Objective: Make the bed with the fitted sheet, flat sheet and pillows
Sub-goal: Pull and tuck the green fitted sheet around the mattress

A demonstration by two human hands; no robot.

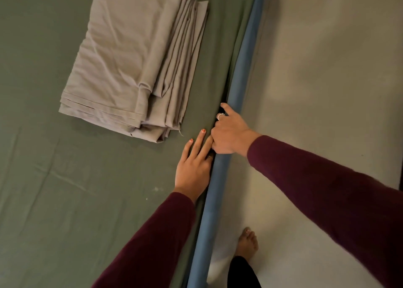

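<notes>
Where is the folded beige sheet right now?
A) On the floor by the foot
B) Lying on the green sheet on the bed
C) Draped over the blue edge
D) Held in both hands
B: the folded beige sheet lies flat on the green sheet, clear of both hands.

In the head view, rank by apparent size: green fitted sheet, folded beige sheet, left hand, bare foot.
1. green fitted sheet
2. folded beige sheet
3. left hand
4. bare foot, partly hidden, farther from camera, so the last two are unsure.

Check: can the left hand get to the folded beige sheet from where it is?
Probably yes. The left hand lies flat on the green fitted sheet, holding nothing; only bare sheet separates it from the folded beige sheet.
</notes>
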